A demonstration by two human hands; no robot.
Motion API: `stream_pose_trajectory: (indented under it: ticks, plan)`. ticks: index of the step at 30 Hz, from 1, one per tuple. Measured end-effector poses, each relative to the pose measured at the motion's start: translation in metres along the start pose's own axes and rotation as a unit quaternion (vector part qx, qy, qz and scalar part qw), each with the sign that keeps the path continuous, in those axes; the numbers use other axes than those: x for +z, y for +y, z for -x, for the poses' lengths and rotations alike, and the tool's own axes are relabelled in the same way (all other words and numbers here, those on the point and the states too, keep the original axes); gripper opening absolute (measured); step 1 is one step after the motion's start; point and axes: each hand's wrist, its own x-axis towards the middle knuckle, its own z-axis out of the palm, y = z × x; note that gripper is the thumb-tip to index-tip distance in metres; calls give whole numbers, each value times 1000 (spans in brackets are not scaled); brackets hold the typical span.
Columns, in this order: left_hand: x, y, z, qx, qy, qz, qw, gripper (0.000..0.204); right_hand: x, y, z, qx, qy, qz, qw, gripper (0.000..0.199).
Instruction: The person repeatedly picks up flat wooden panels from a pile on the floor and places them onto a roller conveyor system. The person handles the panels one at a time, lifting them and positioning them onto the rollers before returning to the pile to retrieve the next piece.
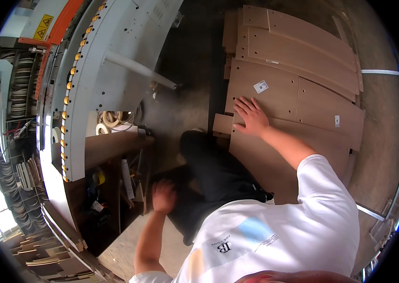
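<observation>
My right hand (252, 116) lies on a brown flat panel (268, 78), its fingers stretched out and holding nothing. This panel has small dark holes near its edges and a white label (260, 86) just beyond my fingertips. Beside it is a second brown panel (319, 106) with another label (337, 121). A larger brown panel (279, 155) reaches toward me under my right forearm. My left hand (164, 195) hangs beside my dark-trousered leg, near a wooden shelf unit; motion smears its fingers, and I make out nothing in it.
More brown panels (298, 52) are stacked at the far right. To the left stands a pale machine (128, 47) with a row of yellow rollers (69, 86) and a protruding bar (140, 69). Rolls of edging strip (109, 119) sit below it. Wood offcuts (48, 250) lie at lower left.
</observation>
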Motion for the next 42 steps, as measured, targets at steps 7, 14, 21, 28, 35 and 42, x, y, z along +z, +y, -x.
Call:
stream_pose_trajectory:
  ticks: [7, 14, 21, 28, 35, 42]
  plan:
    - [-4, -10, -36, 71, -54, 11, 996, 32, -4, -6, -4, 24, -27, -20, 999, 72]
    - [-9, -35, -74, 94, -60, 98, 989, 32, -5, -6, -17, 21, -47, -9, 999, 71]
    - [-23, -56, -99, 62, -54, 174, 981, 31, -4, -10, -25, 41, -86, -7, 995, 78]
    - [-24, -54, -105, 15, -12, 230, 973, 30, -3, -9, -23, 41, -129, 10, 991, 85]
    - [9, -44, -99, -65, 69, 240, 966, 28, 70, 47, 18, -23, -42, 177, 983, 46]
    - [30, -12, -108, -94, 150, 97, 979, 18, 26, 19, -7, -49, 25, 107, 993, 43]
